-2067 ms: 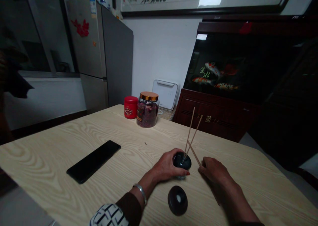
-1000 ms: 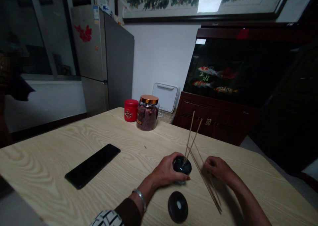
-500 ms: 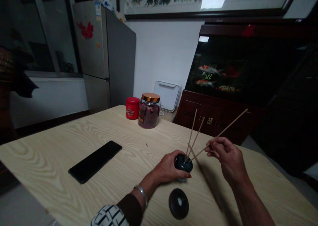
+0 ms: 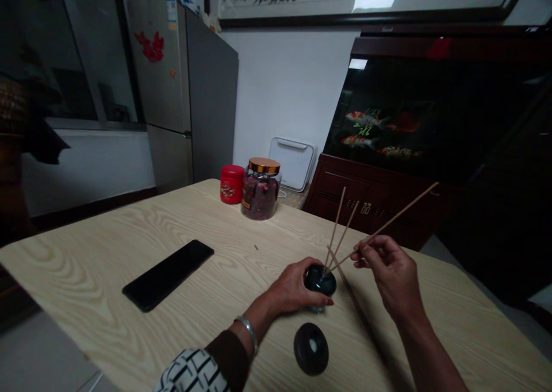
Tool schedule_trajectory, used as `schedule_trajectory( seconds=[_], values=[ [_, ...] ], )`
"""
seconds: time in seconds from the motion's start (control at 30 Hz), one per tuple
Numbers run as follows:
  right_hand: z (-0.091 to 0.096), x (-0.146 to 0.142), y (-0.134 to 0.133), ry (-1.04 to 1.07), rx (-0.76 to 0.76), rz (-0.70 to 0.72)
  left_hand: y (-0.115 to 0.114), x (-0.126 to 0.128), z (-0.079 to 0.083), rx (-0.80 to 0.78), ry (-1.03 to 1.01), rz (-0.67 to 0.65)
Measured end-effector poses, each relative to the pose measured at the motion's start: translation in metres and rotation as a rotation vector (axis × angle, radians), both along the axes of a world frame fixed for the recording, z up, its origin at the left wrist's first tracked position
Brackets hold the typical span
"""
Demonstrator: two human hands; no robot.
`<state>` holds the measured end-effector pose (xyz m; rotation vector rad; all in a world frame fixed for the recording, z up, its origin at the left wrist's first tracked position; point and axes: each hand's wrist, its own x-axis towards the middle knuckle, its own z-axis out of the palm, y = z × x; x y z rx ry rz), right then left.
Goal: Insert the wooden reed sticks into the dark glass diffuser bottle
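Observation:
My left hand (image 4: 297,288) is wrapped round a small dark glass diffuser bottle (image 4: 319,280) on the table. Two thin reed sticks (image 4: 341,231) lean upright out of its mouth. Between thumb and fingers, my right hand (image 4: 390,265) pinches another reed stick (image 4: 405,209), slanted, with its lower end at the bottle's mouth; whether the tip is inside, I cannot tell. A round dark cap (image 4: 311,349) lies just in front of the bottle. Beside the bottle, a further long thin stick (image 4: 356,303) runs across the table towards me, blurred at its near end.
A black phone-like slab (image 4: 169,275) lies on the wooden table (image 4: 207,334) at left. Towards the back stand a red canister (image 4: 232,184) and a jar of dried flowers (image 4: 260,193). Beyond are a fridge (image 4: 213,104) and a fish tank (image 4: 388,104).
My right hand has shifted slightly left, and the lower end of its stick has come closer to the bottle's mouth. My left hand keeps its hold. The view has tilted slightly.

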<state>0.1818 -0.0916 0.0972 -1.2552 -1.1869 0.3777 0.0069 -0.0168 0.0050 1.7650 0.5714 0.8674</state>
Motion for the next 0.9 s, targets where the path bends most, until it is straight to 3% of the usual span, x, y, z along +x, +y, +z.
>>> schedule_trajectory(
  seconds=[0.13,0.3,0.47,0.57,0.67,0.8,0.9],
  values=[
    [-0.003,-0.008,0.002,-0.076,-0.054,0.045,-0.001,-0.001,0.003,0.007,0.006,0.0],
    [-0.016,-0.015,0.007,-0.298,-0.229,0.128,0.0,-0.002,0.002,0.035,0.012,0.017],
    [-0.018,0.006,0.008,-0.471,-0.401,0.239,0.001,-0.001,-0.002,0.011,-0.006,-0.008],
    [-0.021,0.037,0.008,-0.487,-0.455,0.138,0.001,0.0,-0.003,-0.021,-0.022,-0.012],
    [-0.037,0.063,0.011,-0.663,-0.589,-0.037,0.001,0.001,-0.004,-0.032,-0.023,-0.01],
    [-0.064,0.066,0.015,-0.888,-0.865,-0.125,0.001,0.002,-0.004,-0.036,-0.013,-0.012],
    [-0.075,0.059,0.017,-0.901,-0.906,-0.131,0.002,0.002,-0.004,-0.03,0.005,-0.003]
  ],
)
